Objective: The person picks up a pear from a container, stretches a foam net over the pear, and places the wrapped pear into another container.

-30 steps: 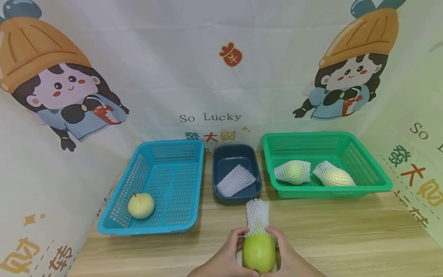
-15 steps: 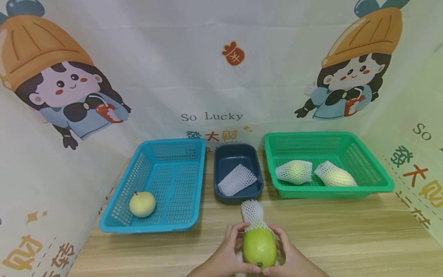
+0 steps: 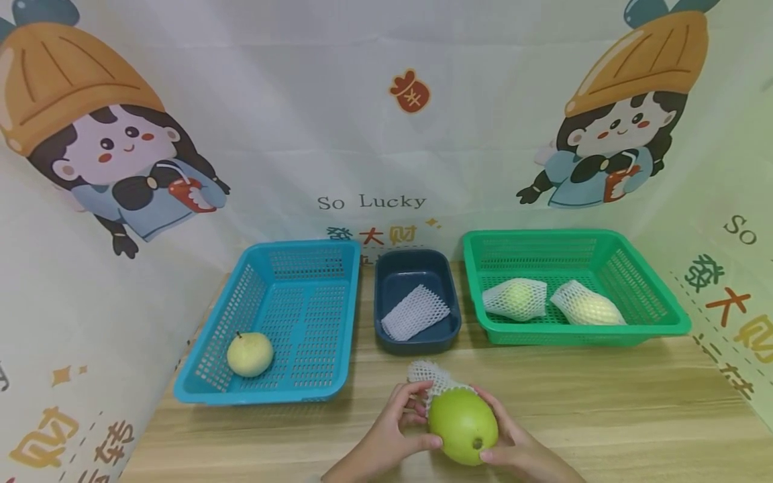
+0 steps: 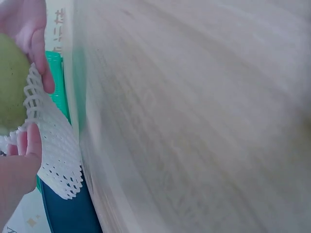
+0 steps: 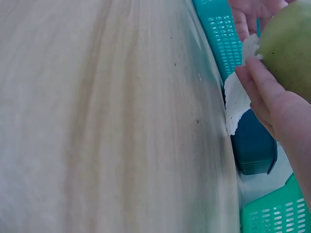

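Note:
Low in the middle of the head view, a round green pear point(image 3: 462, 424) sits between both hands, its dark blossom end facing down and right. A white foam net sleeve point(image 3: 430, 377) covers its far end and trails limply toward the back left. The left hand point(image 3: 389, 429) holds the pear's left side, thumb on the skin and fingers by the sleeve's mouth. On the other side the right hand point(image 3: 513, 439) grips it, thumb near the blossom end. In the left wrist view the net point(image 4: 57, 141) hangs from the pear past the fingertips.
A blue basket point(image 3: 349, 322) at left holds one yellow pear point(image 3: 250, 355). Behind the hands, a navy tray point(image 3: 406, 268) contains another foam net point(image 3: 415, 313). The green basket point(image 3: 580, 330) at right has two net-wrapped fruits point(image 3: 521, 300). A printed cloth stands behind the wooden table point(image 3: 604, 402).
The pear has turned between the hands, its blossom end coming into sight and swinging right. The sleeve's loose end has swung left and sunk lower.

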The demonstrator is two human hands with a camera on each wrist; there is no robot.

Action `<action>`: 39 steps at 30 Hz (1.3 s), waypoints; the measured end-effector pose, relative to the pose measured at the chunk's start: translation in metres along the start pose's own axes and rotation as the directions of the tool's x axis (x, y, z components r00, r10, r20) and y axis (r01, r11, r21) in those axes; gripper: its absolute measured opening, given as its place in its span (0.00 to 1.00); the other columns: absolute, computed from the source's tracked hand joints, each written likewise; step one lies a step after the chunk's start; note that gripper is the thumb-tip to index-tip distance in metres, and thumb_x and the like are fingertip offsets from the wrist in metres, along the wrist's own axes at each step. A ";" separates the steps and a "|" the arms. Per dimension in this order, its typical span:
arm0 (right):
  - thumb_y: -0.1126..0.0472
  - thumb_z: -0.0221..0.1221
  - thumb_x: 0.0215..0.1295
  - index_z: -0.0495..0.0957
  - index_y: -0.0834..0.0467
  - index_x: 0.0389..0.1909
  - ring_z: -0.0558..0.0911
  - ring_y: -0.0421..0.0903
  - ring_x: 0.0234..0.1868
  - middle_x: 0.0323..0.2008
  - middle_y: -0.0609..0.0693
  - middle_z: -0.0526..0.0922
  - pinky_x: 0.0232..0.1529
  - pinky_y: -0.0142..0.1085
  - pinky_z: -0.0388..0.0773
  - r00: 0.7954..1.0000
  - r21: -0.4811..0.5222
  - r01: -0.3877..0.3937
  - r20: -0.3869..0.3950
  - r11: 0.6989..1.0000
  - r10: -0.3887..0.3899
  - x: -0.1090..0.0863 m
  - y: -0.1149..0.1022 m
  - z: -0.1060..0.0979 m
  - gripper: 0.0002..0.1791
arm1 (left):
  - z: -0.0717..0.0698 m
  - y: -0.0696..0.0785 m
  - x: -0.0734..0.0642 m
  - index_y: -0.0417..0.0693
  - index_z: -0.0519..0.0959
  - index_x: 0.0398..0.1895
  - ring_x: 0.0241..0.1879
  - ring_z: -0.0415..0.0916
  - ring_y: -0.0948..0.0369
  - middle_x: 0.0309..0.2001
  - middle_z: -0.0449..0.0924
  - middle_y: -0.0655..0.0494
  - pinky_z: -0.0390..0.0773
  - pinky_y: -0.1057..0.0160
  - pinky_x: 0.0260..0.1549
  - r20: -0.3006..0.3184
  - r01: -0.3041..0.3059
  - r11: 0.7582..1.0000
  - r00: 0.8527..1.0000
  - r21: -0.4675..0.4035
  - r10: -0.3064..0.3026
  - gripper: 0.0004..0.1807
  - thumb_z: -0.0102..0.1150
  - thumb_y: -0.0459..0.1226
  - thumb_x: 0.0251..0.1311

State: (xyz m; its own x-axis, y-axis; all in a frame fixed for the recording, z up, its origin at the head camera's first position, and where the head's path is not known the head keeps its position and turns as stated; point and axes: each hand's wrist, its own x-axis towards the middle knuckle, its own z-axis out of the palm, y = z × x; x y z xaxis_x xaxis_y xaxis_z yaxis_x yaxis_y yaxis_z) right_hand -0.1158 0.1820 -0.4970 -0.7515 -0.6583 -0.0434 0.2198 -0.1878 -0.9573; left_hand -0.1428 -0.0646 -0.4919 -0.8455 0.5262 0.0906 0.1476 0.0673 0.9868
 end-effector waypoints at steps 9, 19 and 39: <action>0.57 0.54 0.63 0.31 0.50 0.72 0.68 0.45 0.59 0.67 0.60 0.50 0.58 0.39 0.70 1.000 -0.019 -0.018 -0.009 1.000 0.018 0.003 0.005 -0.006 0.47 | -0.001 0.002 0.003 0.41 0.66 0.61 0.43 0.69 0.64 0.52 0.64 0.38 0.75 0.74 0.44 -0.013 0.024 0.997 1.000 -0.072 -0.025 0.27 0.58 0.28 0.56; 0.55 0.66 0.53 0.42 0.58 0.71 0.57 0.54 0.65 0.69 0.64 0.49 0.60 0.47 0.59 0.983 -0.373 -0.162 -0.137 0.914 0.118 0.007 -0.003 -0.005 0.52 | 0.003 -0.011 0.004 0.41 0.72 0.50 0.36 0.70 0.67 0.43 0.67 0.48 0.76 0.74 0.35 -0.080 0.012 0.990 0.997 0.142 0.000 0.23 0.55 0.20 0.49; 0.35 0.66 0.45 0.52 0.48 0.70 0.68 0.60 0.58 0.65 0.61 0.54 0.45 0.47 0.77 0.988 -0.936 0.056 0.003 0.347 -0.153 -0.006 -0.012 0.014 0.53 | 0.010 -0.014 0.018 0.46 0.73 0.42 0.33 0.69 0.68 0.33 0.71 0.53 0.75 0.74 0.33 -0.021 -0.157 0.906 0.984 0.393 0.179 0.21 0.51 0.19 0.44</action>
State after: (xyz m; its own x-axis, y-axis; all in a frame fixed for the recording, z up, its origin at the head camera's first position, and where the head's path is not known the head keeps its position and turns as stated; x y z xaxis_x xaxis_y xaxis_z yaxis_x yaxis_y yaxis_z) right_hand -0.1058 0.1779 -0.4816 -0.7747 -0.6236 0.1046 -0.5483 0.5802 -0.6023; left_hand -0.1545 -0.0473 -0.5053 -0.8160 0.5118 0.2686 0.4677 0.3116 0.8271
